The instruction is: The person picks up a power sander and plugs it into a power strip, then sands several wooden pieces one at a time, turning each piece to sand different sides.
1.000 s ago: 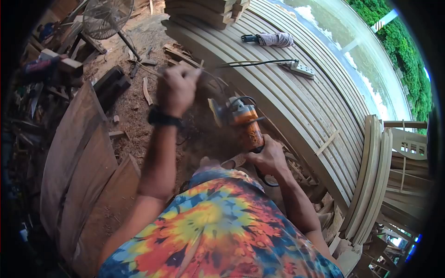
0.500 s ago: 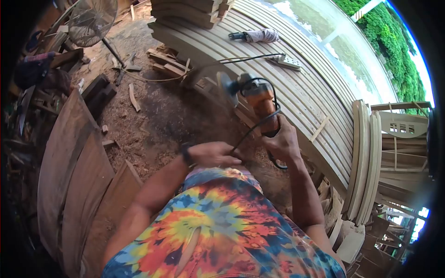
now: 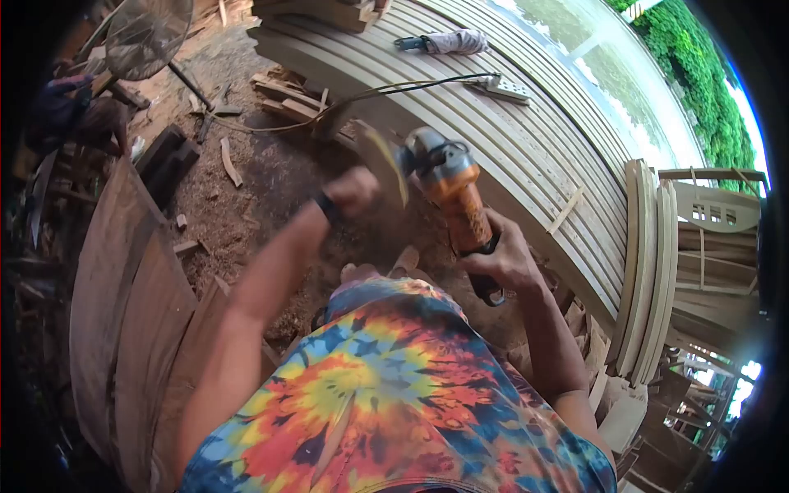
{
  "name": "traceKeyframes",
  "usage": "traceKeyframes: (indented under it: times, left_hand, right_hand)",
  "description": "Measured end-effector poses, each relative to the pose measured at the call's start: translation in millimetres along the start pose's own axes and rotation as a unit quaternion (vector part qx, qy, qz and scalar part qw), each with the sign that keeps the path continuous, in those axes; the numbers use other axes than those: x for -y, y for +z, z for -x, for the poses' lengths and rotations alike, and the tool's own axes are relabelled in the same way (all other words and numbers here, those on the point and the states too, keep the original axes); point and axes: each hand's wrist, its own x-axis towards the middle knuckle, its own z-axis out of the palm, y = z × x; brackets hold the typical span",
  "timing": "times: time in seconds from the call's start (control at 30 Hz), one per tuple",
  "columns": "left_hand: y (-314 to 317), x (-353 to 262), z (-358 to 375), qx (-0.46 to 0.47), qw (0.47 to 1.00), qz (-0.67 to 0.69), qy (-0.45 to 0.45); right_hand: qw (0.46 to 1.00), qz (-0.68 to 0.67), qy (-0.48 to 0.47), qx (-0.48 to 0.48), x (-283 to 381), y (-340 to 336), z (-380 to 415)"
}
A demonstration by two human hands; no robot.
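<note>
An orange angle grinder point(image 3: 462, 193) is held up in front of me, my right hand point(image 3: 503, 253) wrapped round the rear of its body. Its round disc point(image 3: 385, 168) points left and is tilted on edge. My left hand point(image 3: 355, 193), with a dark band at the wrist, is raised just left of the disc. Motion smears its fingers, so their grip is hidden from me, as is any contact with the disc. A cord point(image 3: 411, 85) runs from a white power strip point(image 3: 503, 89) across the boards toward the left.
Long wooden strips point(image 3: 542, 140) lie side by side on the right, with a cloth-wrapped tool point(image 3: 448, 43) on top. Curved planks point(image 3: 123, 312) lean at left. A fan point(image 3: 148, 37) stands behind scrap wood point(image 3: 288, 100). Another person point(image 3: 70, 111) is low at far left. Shavings cover the floor.
My left hand has risen from near my waist to beside the disc. The grinder has shifted slightly left, and its disc has turned to show more of its face.
</note>
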Motion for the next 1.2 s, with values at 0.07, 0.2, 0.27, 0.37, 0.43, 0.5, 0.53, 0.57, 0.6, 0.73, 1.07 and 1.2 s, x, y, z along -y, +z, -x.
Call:
traceKeyframes:
  times: [0.07,0.2,0.27,0.37,0.43,0.5,0.53,0.57,0.6,0.73,1.07,1.2]
  left_hand:
    - [65,54,2,0.038,0.981,0.177,-0.075]
    - [119,14,38,0.047,0.988,-0.118,-0.086]
    - [169,-73,52,-0.048,0.91,-0.412,-0.005]
    - [183,-129,30,-0.15,0.742,-0.624,0.194]
    - [152,-150,-6,-0.182,0.744,-0.606,0.217]
    - [103,-150,-34,-0.221,0.788,-0.551,0.165]
    - [73,-141,-45,-0.242,0.763,-0.577,0.162]
    - [46,-130,-52,-0.263,0.737,-0.603,0.158]
    - [22,-104,-47,-0.246,0.741,-0.61,0.136]
    - [62,-35,-43,-0.236,0.846,-0.478,0.012]
    - [176,31,-50,-0.109,0.775,-0.609,0.13]
    - [182,29,-39,-0.083,0.777,-0.616,0.094]
  right_hand:
    - [0.996,-0.035,0.005,-0.078,17,-7,-6]
    - [0.957,0.211,-0.005,-0.201,17,-41,-5]
    - [0.946,0.266,0.019,-0.186,19,-51,1]
    - [0.948,0.287,0.072,-0.122,1,-54,11]
    - [0.976,0.209,0.048,-0.032,-14,-53,19]
    - [0.984,0.173,0.043,0.021,-22,-55,24]
    - [0.987,0.137,0.04,0.075,-24,-57,26]
    - [0.987,0.138,0.038,0.074,-23,-57,30]
    - [0.996,-0.011,0.052,0.071,-20,-58,36]
    - [0.925,-0.378,0.012,0.036,-46,-50,31]
    - [0.831,-0.555,0.018,-0.044,-63,-31,-1]
    - [0.776,-0.63,0.009,-0.012,-67,-24,-1]
